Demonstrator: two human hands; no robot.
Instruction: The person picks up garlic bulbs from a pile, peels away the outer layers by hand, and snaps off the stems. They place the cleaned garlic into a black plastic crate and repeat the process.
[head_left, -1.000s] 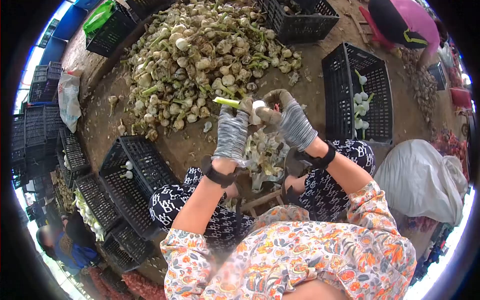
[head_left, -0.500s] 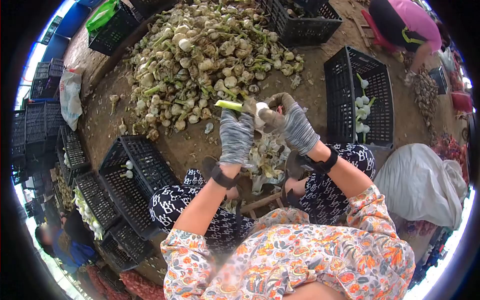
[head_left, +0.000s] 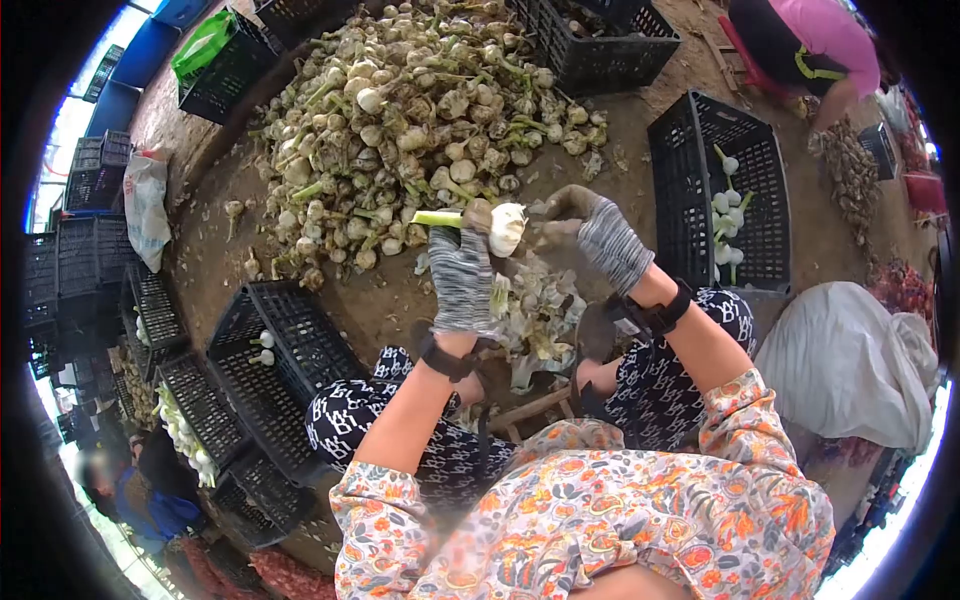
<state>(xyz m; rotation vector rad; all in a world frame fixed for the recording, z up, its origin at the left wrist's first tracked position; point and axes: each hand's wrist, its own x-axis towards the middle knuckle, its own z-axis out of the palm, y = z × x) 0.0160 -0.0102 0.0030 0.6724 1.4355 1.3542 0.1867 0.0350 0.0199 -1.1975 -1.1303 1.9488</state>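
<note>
My left hand (head_left: 461,265), in a grey knitted glove with brown fingertips, is closed round the stalk of a garlic bulb (head_left: 508,229). The bulb looks white and cleaned, and its cut green stalk points left. Just right of it, my right hand (head_left: 598,232) is held apart from the bulb in a matching glove. Its fingers are curled together; whatever they may hold is hidden. Below both hands, peeled garlic skins (head_left: 540,315) lie on the ground between my feet.
A large heap of untrimmed garlic (head_left: 410,130) lies ahead. A black crate (head_left: 720,190) at right holds several cleaned bulbs; another crate (head_left: 280,370) at left holds a couple. A white sack (head_left: 845,365) sits at right. Another person (head_left: 810,45) bends at upper right.
My right hand has drawn away from the bulb to the right, and more of the bulb shows. My left hand has shifted slightly left with the garlic in it.
</note>
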